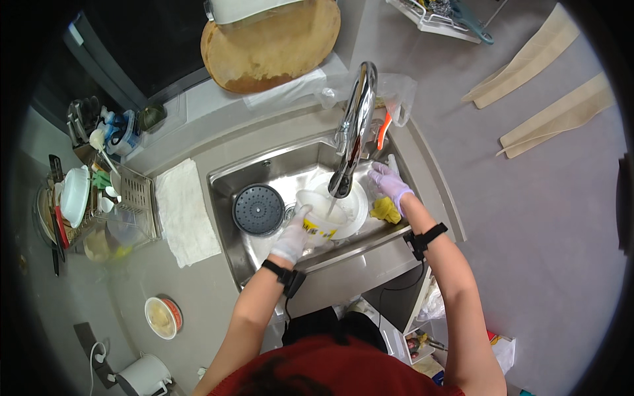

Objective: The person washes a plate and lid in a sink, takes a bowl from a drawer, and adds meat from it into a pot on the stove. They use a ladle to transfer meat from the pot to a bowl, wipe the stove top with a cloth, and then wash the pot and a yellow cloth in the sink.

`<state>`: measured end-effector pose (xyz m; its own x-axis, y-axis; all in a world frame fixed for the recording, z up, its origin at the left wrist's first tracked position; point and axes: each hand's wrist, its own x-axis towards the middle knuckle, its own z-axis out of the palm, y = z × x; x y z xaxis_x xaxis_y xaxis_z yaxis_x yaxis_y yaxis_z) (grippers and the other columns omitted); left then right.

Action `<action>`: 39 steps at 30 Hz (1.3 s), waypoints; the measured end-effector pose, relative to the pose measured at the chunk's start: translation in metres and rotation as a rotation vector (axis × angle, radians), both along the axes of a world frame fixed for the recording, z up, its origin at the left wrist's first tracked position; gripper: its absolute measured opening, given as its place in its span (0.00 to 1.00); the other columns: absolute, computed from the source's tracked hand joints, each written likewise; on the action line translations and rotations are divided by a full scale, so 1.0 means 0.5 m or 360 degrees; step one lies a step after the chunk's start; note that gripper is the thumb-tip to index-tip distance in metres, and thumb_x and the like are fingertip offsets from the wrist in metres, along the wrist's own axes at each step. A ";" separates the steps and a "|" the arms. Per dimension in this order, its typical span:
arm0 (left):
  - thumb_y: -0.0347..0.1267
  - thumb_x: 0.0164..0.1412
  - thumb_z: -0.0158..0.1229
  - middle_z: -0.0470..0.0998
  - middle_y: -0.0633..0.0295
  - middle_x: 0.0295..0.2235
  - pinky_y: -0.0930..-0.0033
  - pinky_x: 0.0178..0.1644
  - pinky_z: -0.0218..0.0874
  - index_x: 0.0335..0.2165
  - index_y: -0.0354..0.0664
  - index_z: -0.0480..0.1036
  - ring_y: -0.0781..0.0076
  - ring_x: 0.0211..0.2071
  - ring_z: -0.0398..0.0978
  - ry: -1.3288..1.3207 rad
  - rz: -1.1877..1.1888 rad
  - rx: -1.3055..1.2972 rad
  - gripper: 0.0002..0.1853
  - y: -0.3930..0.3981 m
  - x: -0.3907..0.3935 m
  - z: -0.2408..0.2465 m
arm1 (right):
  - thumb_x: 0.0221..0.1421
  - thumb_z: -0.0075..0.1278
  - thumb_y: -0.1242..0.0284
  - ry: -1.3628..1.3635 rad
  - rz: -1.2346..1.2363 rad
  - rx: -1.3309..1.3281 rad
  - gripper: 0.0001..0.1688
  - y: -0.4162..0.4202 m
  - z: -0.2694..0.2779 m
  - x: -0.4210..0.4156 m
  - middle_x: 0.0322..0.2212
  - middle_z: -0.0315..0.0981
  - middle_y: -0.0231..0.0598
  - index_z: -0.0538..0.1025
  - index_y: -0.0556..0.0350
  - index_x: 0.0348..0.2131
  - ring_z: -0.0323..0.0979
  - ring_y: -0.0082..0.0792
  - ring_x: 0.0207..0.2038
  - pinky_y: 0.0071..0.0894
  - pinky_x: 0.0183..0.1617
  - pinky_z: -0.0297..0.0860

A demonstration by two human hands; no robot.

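My left hand (293,237), in a whitish glove, grips a white plastic tub (317,232) with yellow and black print by its rim. Water runs from the chrome faucet (357,114) into the tub. Behind the tub, a white plate (359,213) lies in the stainless steel sink (247,173). My right hand (389,184), in a pale purple glove, is at the sink's right side with its fingers extended; nothing is seen held in it. Close below it lies a crumpled yellow cloth (386,210). A dark perforated round drain cover or tray (258,210) rests in the sink's left part.
Left of the sink lie a white cloth (187,213) and a dish rack (133,190) with dishes. Nearer me are a round food tub (163,318) and a white kettle (144,375). A round wooden board (270,49) stands behind the sink. An orange-handled tool (384,131) sits by the faucet.
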<state>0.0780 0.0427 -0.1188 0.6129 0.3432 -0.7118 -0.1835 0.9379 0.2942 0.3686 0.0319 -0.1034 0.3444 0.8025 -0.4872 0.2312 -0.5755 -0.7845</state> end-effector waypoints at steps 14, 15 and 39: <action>0.37 0.48 0.62 0.67 0.50 0.46 0.55 0.36 0.69 0.52 0.41 0.60 0.56 0.41 0.71 0.0544 -0.0175 0.0481 0.33 -0.011 0.062 -0.109 | 0.58 0.40 0.68 0.1064 -0.0697 0.0037 0.11 0.122 -0.038 -0.001 0.24 0.68 0.37 0.67 0.57 0.36 0.67 0.30 0.22 0.29 0.26 0.71; 0.39 0.45 0.64 0.64 0.50 0.47 0.54 0.40 0.66 0.53 0.42 0.58 0.54 0.43 0.68 0.0698 -0.0263 0.0635 0.38 -0.007 0.052 -0.104 | 0.58 0.39 0.69 0.1137 -0.0791 0.0076 0.10 0.125 -0.053 0.013 0.23 0.68 0.38 0.67 0.57 0.35 0.67 0.30 0.20 0.28 0.24 0.70; 0.37 0.41 0.61 0.62 0.48 0.49 0.39 0.54 0.43 0.52 0.50 0.62 0.50 0.53 0.56 0.2523 -0.0472 0.2918 0.36 -0.109 -0.120 0.070 | 0.51 0.49 0.67 0.0170 0.0068 0.0013 0.35 -0.165 -0.093 -0.104 0.46 0.67 0.46 0.59 0.61 0.56 0.68 0.34 0.41 0.29 0.43 0.66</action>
<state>0.0180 -0.0117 -0.0839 0.2801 0.9154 0.2891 0.9137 -0.3466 0.2120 0.3169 -0.0505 -0.1499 0.2562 0.8196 -0.5124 0.1704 -0.5601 -0.8107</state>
